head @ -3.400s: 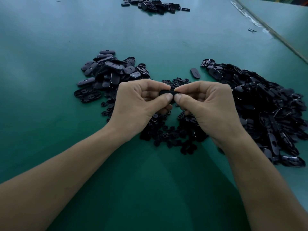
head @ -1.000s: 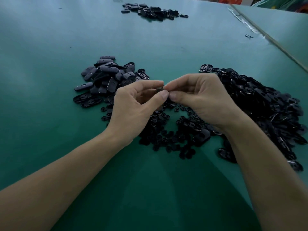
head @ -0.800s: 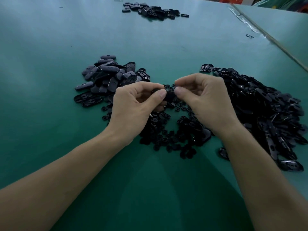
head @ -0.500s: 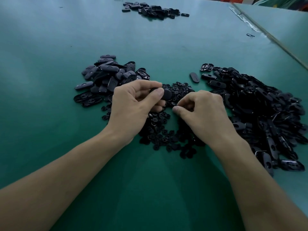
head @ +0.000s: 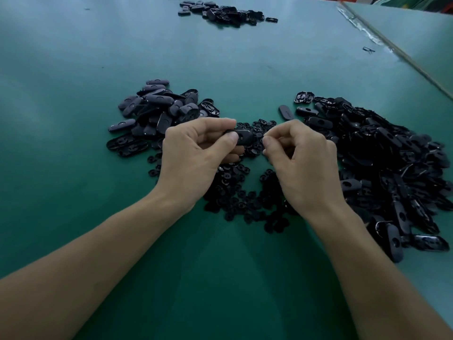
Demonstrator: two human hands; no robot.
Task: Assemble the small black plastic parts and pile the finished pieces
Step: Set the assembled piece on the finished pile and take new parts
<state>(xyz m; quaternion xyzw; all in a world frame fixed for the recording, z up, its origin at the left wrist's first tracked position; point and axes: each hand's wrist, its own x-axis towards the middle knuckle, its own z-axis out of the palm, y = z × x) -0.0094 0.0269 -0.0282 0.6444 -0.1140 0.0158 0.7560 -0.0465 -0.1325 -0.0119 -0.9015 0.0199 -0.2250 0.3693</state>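
My left hand pinches a black oval shell between thumb and fingers, held above the middle of the table. My right hand is just right of it, thumb and forefinger pinched together on a tiny black piece that I can barely see. Under both hands lies a heap of small round black inserts. A pile of oval pieces lies at the left. A larger pile of oval shells spreads at the right.
The green table stretches all round. Another pile of black parts lies at the far edge. A single oval shell sits between the heaps. A seam with a pale strip runs along the right side.
My right hand dipped to the insert heap and has risen again toward the shell in my left hand, fingertips pinched. My left hand has kept its shell nearly still.
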